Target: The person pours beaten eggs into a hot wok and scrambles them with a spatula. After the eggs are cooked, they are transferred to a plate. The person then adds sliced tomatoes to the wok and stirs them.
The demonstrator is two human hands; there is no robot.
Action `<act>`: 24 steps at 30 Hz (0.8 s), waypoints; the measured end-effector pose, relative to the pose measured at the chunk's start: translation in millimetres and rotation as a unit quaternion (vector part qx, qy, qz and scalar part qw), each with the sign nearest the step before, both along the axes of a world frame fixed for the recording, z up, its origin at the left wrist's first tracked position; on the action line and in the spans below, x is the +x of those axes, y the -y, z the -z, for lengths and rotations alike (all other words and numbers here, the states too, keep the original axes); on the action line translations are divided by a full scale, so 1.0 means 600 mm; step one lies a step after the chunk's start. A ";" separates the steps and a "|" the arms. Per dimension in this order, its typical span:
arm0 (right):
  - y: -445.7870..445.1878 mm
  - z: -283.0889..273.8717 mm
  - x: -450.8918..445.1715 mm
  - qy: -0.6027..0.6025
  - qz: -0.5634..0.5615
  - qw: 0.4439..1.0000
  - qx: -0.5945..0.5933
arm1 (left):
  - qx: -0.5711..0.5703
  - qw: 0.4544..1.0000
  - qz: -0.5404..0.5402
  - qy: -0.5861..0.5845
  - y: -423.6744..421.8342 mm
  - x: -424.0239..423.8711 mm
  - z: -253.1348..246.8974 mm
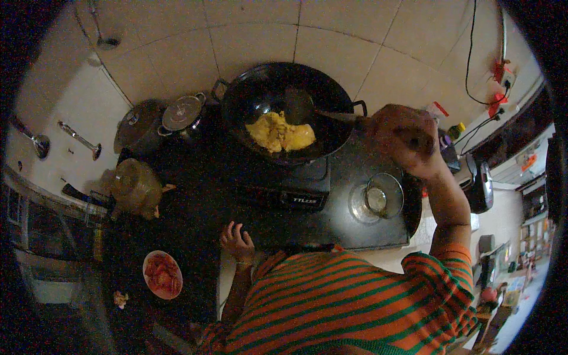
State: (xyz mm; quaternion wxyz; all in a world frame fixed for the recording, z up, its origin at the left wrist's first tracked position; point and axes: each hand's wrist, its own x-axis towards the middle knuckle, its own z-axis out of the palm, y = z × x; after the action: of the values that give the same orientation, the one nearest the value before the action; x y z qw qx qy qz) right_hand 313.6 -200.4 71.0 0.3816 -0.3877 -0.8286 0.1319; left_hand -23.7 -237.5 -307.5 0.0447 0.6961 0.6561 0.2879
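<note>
My right hand (401, 137) is closed around the handle of a metal spatula (299, 106), whose blade rests inside a large black wok (337, 93). Cooked egg (282, 133) lies in the wok, just below the blade. The wok sits on a dark stove (284, 195). My left hand (238, 243) hangs at the counter's front edge, fingers apart and holding nothing. A plate of cut red food, perhaps tomato (163, 275), stands on the dark counter to the left of it. Right of the stove is a clear glass bowl (384, 196).
Lidded pots (182, 113) stand left of the wok, beside the tiled wall. A tied plastic bag (137, 188) is at the left counter. Ladles (41, 145) hang on the left wall. Bottles (456, 130), cables and a black appliance (481, 186) are at right.
</note>
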 end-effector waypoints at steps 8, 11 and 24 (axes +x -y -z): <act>-0.043 0.076 0.009 -0.192 0.045 0.970 -0.139 | 0.014 1.000 -0.010 -0.013 0.003 0.001 0.007; -0.053 0.061 0.003 -0.097 0.097 0.983 -0.119 | 0.005 1.000 -0.005 -0.002 0.002 0.002 0.000; -0.106 0.000 0.002 -0.120 0.249 0.947 -0.165 | 0.003 1.000 -0.016 0.014 0.002 0.003 0.005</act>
State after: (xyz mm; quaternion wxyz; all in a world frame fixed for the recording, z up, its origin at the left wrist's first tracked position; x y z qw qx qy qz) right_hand 314.7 -137.0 71.1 0.4294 -0.6207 -0.6204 0.2131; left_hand -22.0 -239.0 -310.6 0.0471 0.6817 0.6653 0.3007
